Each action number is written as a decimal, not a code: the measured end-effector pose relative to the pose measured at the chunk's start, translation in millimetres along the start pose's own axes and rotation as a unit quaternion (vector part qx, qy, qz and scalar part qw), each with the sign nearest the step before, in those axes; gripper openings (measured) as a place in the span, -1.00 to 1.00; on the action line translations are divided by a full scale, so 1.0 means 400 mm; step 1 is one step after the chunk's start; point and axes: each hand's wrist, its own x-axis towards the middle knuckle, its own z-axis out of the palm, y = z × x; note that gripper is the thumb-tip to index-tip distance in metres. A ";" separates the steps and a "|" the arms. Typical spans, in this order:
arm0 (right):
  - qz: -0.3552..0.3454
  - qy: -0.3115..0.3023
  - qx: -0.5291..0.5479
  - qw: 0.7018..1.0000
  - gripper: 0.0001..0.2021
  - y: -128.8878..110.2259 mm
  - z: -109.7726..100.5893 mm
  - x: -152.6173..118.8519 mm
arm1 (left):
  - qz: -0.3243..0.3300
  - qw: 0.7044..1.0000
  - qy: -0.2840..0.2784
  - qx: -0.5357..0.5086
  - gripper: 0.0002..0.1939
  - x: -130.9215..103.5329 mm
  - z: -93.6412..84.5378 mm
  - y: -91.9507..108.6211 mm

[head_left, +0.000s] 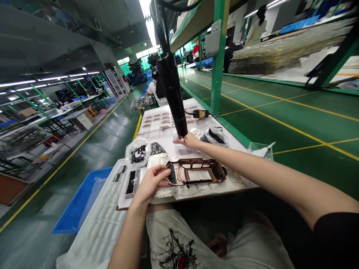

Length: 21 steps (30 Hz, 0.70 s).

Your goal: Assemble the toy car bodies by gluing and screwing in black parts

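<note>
My left hand [153, 181] grips the left end of a brown, copper-coloured toy car body shell [199, 172], thumb on top and fingers below. The shell lies open side up on a white cloth pad [179, 192], with window openings and a dark panel at its left end. Beyond it, my right hand [190, 141] reaches over a white sheet, partly behind the tip of a hanging black electric screwdriver [172, 89]. The fingers that show there look stretched out and are slightly blurred; I see nothing held in them.
Clear trays [157, 121] with several brown parts lie at the back. Bags of black parts [138, 153] [215, 136] flank the sheet. A small box [131, 183] of black pieces stands left, above a blue bin [84, 201]. A green post [217, 67] rises at right; a person [157, 89] sits ahead.
</note>
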 end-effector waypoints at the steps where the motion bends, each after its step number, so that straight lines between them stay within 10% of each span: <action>1: -0.004 0.041 0.033 0.999 -0.70 -0.016 -0.017 0.002 | -0.002 1.000 0.001 -0.001 -0.51 -0.001 0.000 0.000; 5: -0.033 0.226 0.148 0.962 -0.65 -0.094 -0.109 -0.054 | -0.005 1.000 0.004 -0.003 -0.52 -0.005 0.003 0.004; 9: -0.084 0.337 0.368 0.863 -0.59 -0.159 -0.125 -0.228 | -0.010 1.000 0.019 -0.007 -0.53 -0.006 0.007 0.010; 14: 0.004 0.213 0.384 0.898 -0.72 -0.186 -0.008 -0.378 | -0.016 1.000 0.020 -0.001 -0.56 -0.004 0.007 0.008; 21: -0.082 0.312 0.137 0.936 -0.64 -0.171 0.070 -0.412 | -0.018 1.000 0.018 0.008 -0.58 -0.005 0.006 0.002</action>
